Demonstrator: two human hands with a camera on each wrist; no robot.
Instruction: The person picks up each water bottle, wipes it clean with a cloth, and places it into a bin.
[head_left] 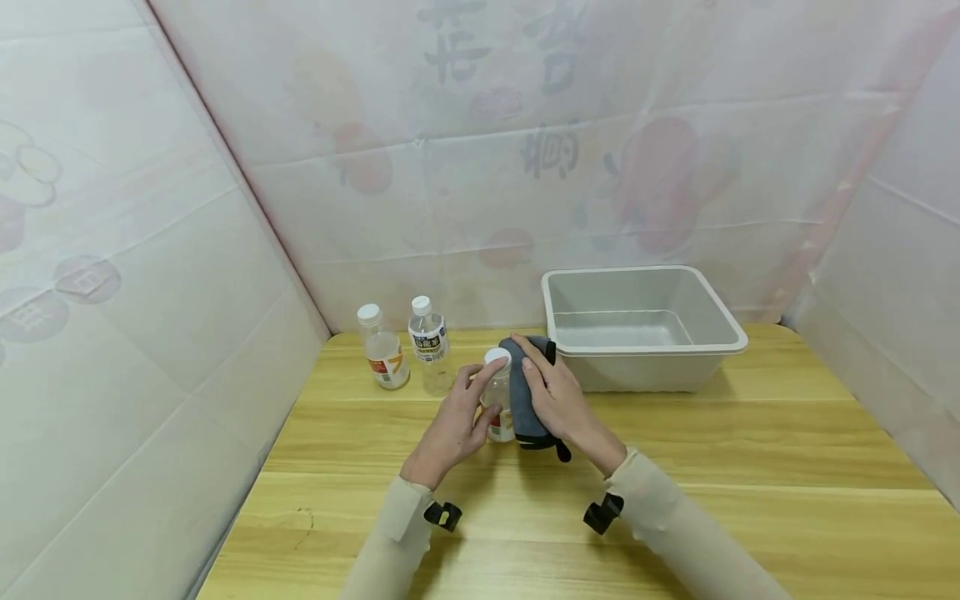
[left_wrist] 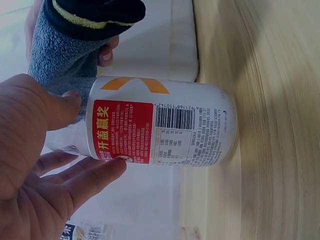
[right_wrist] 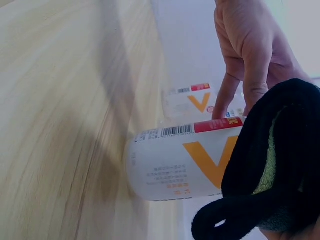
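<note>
Held bottle: a clear plastic bottle (head_left: 498, 398) with a white cap is stood upright on the wooden table (head_left: 750, 450), near the middle of the tabletop, just in front of the tub's left corner. A white, red and orange label with a barcode is shown in the left wrist view (left_wrist: 160, 122).

Left hand: the left hand (head_left: 453, 425) is wrapped around the bottle's left side. The thumb and fingers (left_wrist: 95, 172) are curled against the label, so the bottle is grasped.

Right hand: the right hand (head_left: 555, 400) is closed around a grey cloth (head_left: 521, 392), which is pressed flat against the bottle's right side. The cloth is gripped between the fingers and the palm.

Cloth: a grey fleece face and a black edge with a yellow-green seam are seen in the left wrist view (left_wrist: 75, 35). A black loop is left hanging below the hand in the right wrist view (right_wrist: 225, 215).

Other bottles: two capped bottles are stood side by side at the table's rear left, one with an orange label (head_left: 382, 348) and one with a dark label (head_left: 430, 343). Both are apart from the hands.

Tub: a grey rectangular tub (head_left: 720, 329) is placed at the rear right of the table, just behind the right hand.

Surround: the table is enclosed by white printed sheeting (head_left: 150, 250).
</note>
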